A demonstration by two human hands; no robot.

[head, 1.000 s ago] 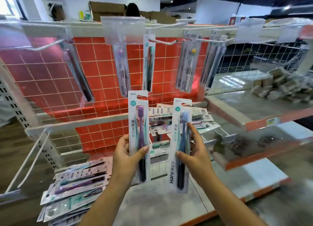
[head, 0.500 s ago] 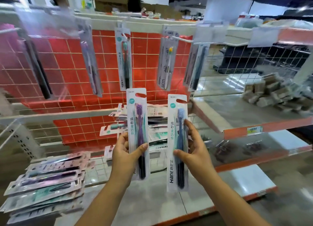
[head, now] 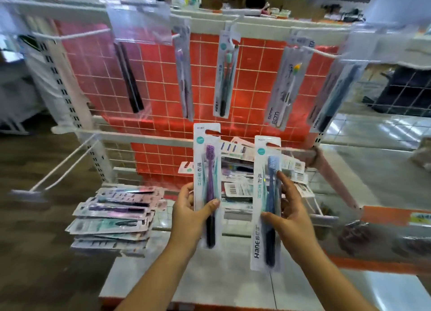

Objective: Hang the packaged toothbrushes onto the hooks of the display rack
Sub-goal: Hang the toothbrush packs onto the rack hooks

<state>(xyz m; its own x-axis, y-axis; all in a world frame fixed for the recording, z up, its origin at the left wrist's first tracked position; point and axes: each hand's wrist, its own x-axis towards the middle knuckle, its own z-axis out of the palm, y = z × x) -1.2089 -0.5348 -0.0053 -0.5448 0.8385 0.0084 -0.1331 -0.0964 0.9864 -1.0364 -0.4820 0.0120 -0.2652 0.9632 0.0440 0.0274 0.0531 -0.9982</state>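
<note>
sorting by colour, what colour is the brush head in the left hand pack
Purple brush head, clearest in the head view.

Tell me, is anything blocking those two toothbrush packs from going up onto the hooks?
Nothing visible does. The left hand holds the purple toothbrush pack and the right hand holds the blue toothbrush pack below the hooks, with open air above them. Most hooks carry hanging packs already.

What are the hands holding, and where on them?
Left hand grips the purple toothbrush pack around its middle. Right hand pinches the blue toothbrush pack around its middle.
</note>
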